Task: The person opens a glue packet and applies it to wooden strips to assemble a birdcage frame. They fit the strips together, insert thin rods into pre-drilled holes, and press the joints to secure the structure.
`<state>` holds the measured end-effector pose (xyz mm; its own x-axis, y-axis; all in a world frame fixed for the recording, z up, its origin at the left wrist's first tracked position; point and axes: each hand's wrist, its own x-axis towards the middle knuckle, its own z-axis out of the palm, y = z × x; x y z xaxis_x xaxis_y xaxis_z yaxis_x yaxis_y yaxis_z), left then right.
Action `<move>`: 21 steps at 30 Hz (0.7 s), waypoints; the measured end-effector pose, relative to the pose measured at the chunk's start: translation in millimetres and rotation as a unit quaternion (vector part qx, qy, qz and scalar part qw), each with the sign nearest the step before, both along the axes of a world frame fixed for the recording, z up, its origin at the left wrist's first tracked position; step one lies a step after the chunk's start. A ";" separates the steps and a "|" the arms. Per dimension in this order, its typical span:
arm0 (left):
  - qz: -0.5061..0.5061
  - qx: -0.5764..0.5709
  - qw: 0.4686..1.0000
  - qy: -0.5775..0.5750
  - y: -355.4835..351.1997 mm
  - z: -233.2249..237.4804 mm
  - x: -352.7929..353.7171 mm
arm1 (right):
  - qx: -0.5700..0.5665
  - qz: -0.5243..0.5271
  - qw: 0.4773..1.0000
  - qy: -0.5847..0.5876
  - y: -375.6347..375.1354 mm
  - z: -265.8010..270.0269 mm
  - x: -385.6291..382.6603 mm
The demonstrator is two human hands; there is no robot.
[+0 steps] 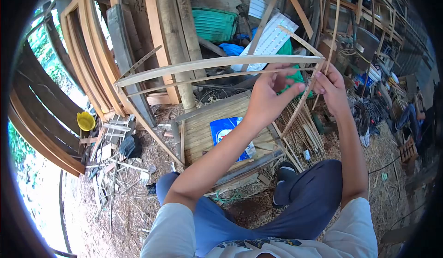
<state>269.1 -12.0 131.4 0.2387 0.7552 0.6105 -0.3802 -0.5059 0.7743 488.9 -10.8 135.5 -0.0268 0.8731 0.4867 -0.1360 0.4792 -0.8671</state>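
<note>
A light wooden frame of thin strips [207,65] spans the view in front of me, its top bar running from the left to a corner at the right. My right hand [330,86] pinches the frame near that corner, where a long thin upright strip crosses it. Just left of the corner is my left hand [272,94], thumb and fingers apart, behind the lower thin strip. Whether its fingers touch the strip is hard to tell. Below the frame lies a slatted wooden platform [198,133] with a blue packet [226,135] on it.
Thin strips [307,126] lie bundled right of the platform. A green crate [214,24] and a white perforated panel [272,41] are behind. At the left stand wooden frames [87,50] and a yellow bowl [86,121]. A person's leg [406,115] shows at far right.
</note>
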 end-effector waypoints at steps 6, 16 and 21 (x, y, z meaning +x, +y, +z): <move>0.052 0.067 0.980 0.179 -63.2 15.0 -88.0 | 0.015 -0.005 1.000 -0.012 -0.5 -1.3 2.4; 0.562 0.181 0.805 -0.062 -94.8 38.9 -227.1 | 0.018 -0.027 0.999 -0.005 0.6 0.8 -6.7; 0.510 0.127 0.850 0.026 -69.4 27.1 -259.3 | 0.016 -0.040 0.999 0.001 -2.9 3.4 -9.1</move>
<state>9.8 -81.4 158.5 -0.4291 0.4309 0.7938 0.3878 -0.7059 0.5928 479.8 -13.7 139.0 0.0433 0.8567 0.5139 -0.0979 0.5156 -0.8512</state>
